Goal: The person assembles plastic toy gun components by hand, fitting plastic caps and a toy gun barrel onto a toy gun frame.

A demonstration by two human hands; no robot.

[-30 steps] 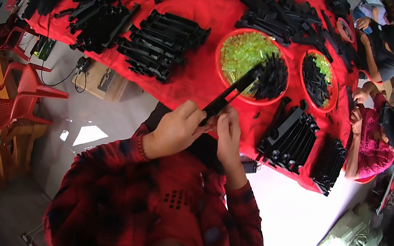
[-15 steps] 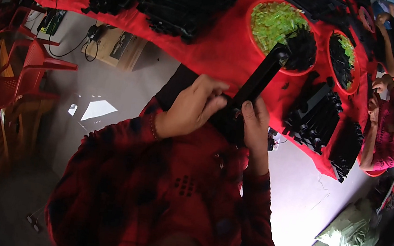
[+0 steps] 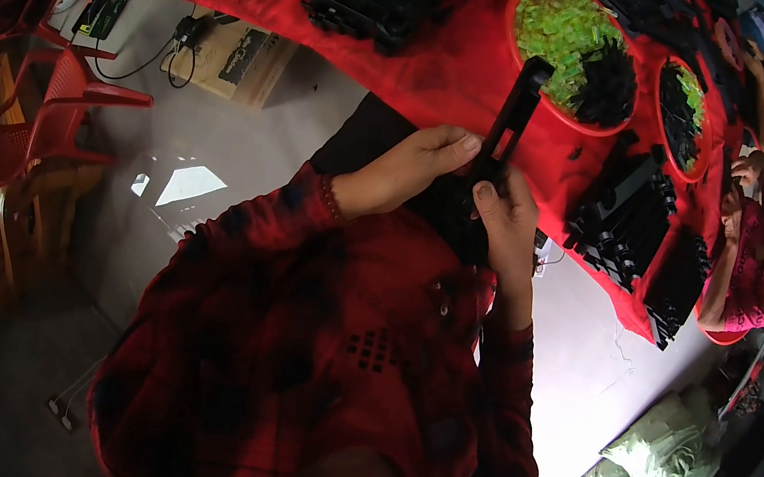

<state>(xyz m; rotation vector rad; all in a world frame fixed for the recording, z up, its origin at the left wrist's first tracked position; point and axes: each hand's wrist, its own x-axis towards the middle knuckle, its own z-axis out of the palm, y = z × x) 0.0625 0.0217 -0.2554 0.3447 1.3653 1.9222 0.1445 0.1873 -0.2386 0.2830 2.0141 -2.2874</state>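
Black plastic strip (image 3: 505,129) was held upright over the red-clothed table (image 3: 446,62), near a red bowl (image 3: 522,73) of green pieces. The left hand (image 3: 411,169) and right hand (image 3: 502,221) were each closed on its lower part. Finished-looking black stacks (image 3: 638,226) lay beside; assembly judged midway, piles remaining
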